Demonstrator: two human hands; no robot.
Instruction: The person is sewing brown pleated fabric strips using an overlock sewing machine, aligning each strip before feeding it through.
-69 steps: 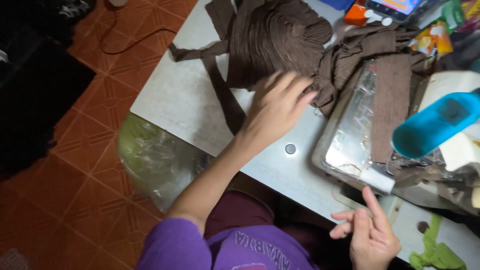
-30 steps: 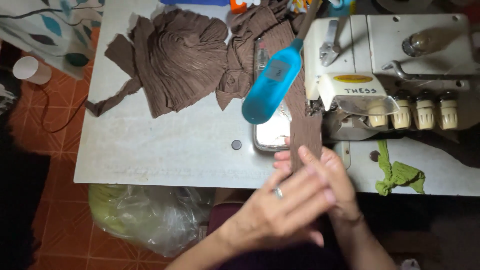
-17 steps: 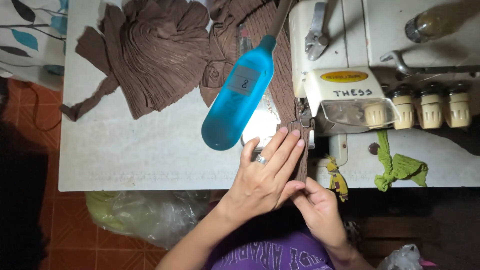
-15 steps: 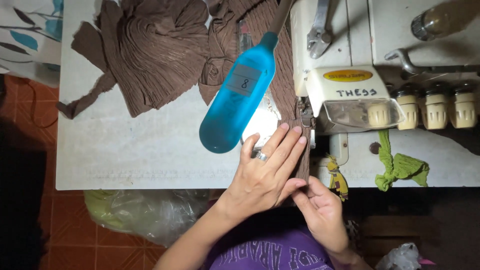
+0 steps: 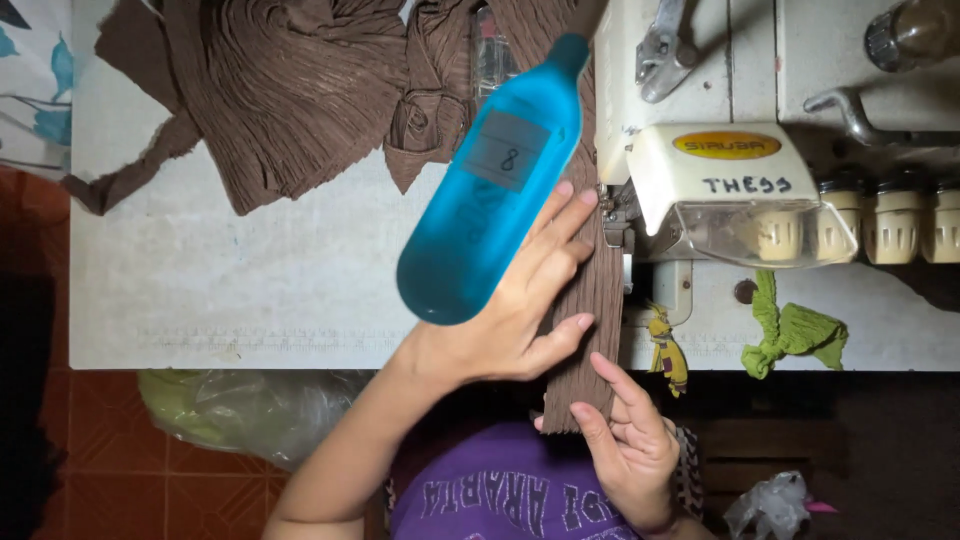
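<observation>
The left hand (image 5: pixel 505 320) lies flat on a brown pleated fabric strip (image 5: pixel 590 310), fingers spread wide and pressing it onto the bench (image 5: pixel 230 290) just beside the presser area of the white sewing machine (image 5: pixel 740 190). The right hand (image 5: pixel 630 440) pinches the strip's lower end between thumb and narrow fingers, below the bench edge. The strip runs from that hand up under the left fingers and on past the machine. A blue lamp shade (image 5: pixel 490 190) hangs over the left hand. A pile of brown pleated fabric (image 5: pixel 290 90) rests at the bench's far left. A green rag (image 5: pixel 790 330) lies below the machine.
</observation>
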